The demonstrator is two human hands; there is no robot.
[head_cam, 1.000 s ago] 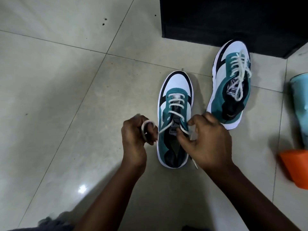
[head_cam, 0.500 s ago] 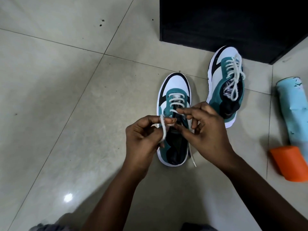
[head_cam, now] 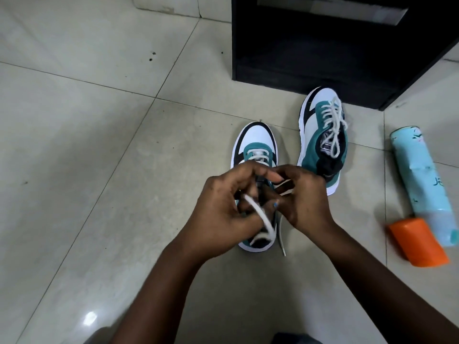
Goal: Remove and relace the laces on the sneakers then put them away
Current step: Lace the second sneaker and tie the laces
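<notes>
A person's left hand (head_cam: 223, 209) and right hand (head_cam: 301, 194) meet over the near sneaker (head_cam: 255, 145) on the tiled floor (head_cam: 99, 145), fingers curled around its white lace (head_cam: 263, 224). The second sneaker (head_cam: 320, 135) lies just beside, laced. The flat lace looks soft and limp, best pinched near its stiff tip.

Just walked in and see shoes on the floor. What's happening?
A person is lacing the nearer sneaker on the tiled floor. The left hand and right hand both grip its white lace over the shoe's opening. The other sneaker lies beside it, already laced, by a dark cabinet.
</notes>
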